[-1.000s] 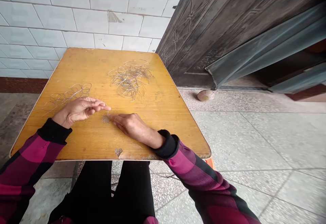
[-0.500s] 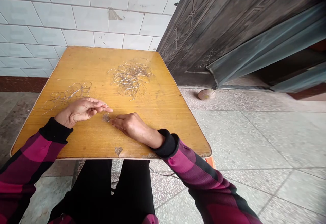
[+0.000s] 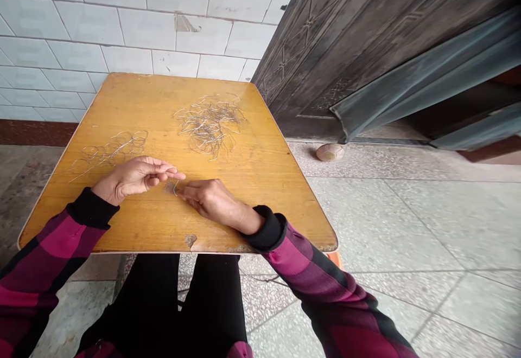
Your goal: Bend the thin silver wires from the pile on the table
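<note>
Both my hands rest on a yellow wooden table (image 3: 260, 184). My left hand (image 3: 136, 178) pinches thumb and fingers together on the upper end of a thin piece of wire (image 3: 176, 185). My right hand (image 3: 211, 199) lies just right of it, fingers pressed together on the wire's lower end against the tabletop. A tangled pile of loose wire pieces (image 3: 209, 123) lies at the table's far middle. A row of bent wire loops (image 3: 112, 151) lies at the left, just beyond my left hand.
A white tiled wall stands behind the table. A dark carved door (image 3: 366, 49) runs along the right. A small round stone (image 3: 329, 152) lies on the speckled floor by the door. The table's near edge is chipped (image 3: 190, 240).
My left fingertips have slid slightly to the right, closing toward the right hand over the wire. The view has shifted very little.
</note>
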A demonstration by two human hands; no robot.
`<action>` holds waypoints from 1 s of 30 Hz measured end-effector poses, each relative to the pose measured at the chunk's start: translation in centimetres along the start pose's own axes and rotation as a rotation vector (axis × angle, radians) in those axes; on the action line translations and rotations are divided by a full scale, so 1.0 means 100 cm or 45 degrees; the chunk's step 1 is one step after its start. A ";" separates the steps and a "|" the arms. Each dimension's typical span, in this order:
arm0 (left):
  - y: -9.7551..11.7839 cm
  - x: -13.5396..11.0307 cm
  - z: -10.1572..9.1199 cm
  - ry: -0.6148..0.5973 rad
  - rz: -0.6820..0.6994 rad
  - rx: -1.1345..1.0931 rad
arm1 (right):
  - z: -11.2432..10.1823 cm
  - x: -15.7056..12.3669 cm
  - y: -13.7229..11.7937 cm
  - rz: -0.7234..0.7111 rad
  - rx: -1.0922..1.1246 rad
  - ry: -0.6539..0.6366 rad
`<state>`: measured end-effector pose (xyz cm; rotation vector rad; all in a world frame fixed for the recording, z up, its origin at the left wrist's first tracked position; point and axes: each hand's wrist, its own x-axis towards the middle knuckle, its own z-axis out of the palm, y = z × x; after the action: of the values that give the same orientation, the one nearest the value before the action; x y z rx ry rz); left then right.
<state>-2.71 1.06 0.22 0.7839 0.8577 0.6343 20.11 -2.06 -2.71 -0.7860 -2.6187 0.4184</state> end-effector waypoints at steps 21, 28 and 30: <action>-0.010 -0.011 0.041 0.043 0.356 -0.401 | -0.005 0.031 -0.017 0.571 -0.542 0.344; -0.011 -0.008 0.041 0.107 0.344 -0.417 | -0.003 0.033 -0.022 0.704 -0.530 0.173; -0.011 -0.008 0.041 0.119 0.337 -0.416 | -0.002 0.033 -0.022 0.723 -0.530 0.129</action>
<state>0.52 -1.55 1.36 0.5771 0.7151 1.0244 16.62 -1.88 -0.77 -1.6499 -2.3785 -0.0351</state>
